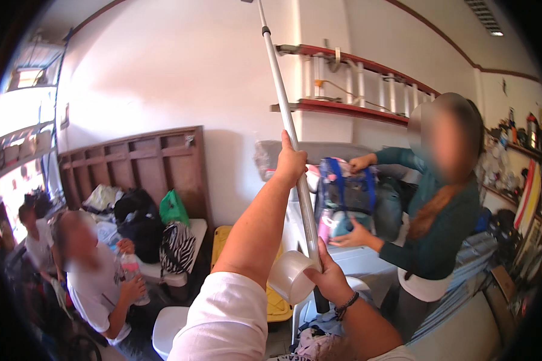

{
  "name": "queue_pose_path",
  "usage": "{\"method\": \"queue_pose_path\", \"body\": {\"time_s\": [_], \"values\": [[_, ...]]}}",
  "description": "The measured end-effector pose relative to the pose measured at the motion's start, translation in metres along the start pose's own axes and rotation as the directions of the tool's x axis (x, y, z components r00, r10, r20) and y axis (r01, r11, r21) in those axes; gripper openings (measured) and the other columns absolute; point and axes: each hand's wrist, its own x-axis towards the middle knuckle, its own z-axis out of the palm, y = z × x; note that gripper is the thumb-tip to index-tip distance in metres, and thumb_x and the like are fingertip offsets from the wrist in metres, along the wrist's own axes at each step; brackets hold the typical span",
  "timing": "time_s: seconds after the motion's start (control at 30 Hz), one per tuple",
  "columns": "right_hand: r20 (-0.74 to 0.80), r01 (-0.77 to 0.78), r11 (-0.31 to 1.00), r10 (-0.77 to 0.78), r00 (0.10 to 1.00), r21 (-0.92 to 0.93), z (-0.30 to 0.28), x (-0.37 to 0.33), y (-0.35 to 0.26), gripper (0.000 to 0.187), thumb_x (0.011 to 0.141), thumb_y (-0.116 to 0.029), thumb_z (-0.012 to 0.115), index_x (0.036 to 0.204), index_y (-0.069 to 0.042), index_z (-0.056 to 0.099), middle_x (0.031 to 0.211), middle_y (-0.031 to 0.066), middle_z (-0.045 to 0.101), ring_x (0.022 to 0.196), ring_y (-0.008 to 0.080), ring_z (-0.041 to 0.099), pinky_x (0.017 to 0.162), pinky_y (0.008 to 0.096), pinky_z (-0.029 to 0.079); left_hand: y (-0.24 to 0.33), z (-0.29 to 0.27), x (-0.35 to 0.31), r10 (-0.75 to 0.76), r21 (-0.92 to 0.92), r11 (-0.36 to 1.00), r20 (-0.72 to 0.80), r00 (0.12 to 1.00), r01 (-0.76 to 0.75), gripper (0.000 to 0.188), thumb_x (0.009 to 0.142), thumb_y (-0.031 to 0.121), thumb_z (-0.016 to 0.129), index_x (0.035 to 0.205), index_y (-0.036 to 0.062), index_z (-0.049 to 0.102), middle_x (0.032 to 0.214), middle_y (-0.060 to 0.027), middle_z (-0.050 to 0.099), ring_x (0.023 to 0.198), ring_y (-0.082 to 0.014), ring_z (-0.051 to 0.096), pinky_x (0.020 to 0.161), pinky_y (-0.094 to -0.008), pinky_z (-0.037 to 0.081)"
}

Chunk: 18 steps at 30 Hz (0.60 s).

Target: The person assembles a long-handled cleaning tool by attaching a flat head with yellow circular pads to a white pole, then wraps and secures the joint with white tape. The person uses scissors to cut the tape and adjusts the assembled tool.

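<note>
A long silver telescopic pole (305, 204) rises from low in front of me toward the top of the view, leaning left at its upper end. My left hand (291, 162) is closed round its middle, the index finger stretched up along the shaft. Lower down, my right hand (331, 274) grips the pole near its black end (321, 301). Its thumb also rests at the rim of a round, hollow, whitish translucent plastic piece (292, 278) beside the pole, perhaps a cup or a wide roll; I cannot tell which. A dark bracelet is on my right wrist.
On the right a person (445, 204) holds a clear bag with blue straps (346, 192). Another person (96, 283) at left holds a plastic bottle (132, 274). A red-railed ladder (361, 108) hangs on the wall. A yellow-lidded bin (221, 237) and a bag-laden table (196, 234) stand ahead.
</note>
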Motion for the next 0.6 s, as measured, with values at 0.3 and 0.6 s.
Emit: {"method": "queue_pose_path", "body": {"time_s": [0.3, 0.6], "values": [[0.181, 0.02, 0.988, -0.047, 0.982, 0.151, 0.098, 0.054, -0.006, 0.067, 0.071, 0.0, 0.053, 0.127, 0.003, 0.017, 0.127, 0.0159, 0.032, 0.113, 0.0186, 0.034, 0.092, 0.0239, 0.026, -0.019, -0.162, 0.013, -0.005, -0.009, 1.0, -0.301, 0.953, 0.003, 0.081, 0.073, 0.002, 0.046, 0.13, 0.0235, -0.008, 0.078, -0.0138, 0.048, 0.051, -0.0178, 0.048, 0.038, -0.0308, 0.038], [0.183, 0.063, 0.982, -0.03, 0.983, -0.177, 0.082, -0.042, 0.063, 0.046, 0.074, -0.016, 0.043, 0.116, -0.003, 0.031, 0.111, 0.0132, 0.042, 0.093, 0.0267, 0.042, 0.078, 0.0355, 0.034, -0.102, -0.168, -0.161, -0.079, -0.139, 0.988, -0.046, 0.996, 0.072, 0.09, 0.072, 0.015, 0.053, 0.128, 0.0159, -0.018, 0.096, -0.0199, 0.049, 0.062, -0.0192, 0.052, 0.056, -0.0296, 0.046]]}}
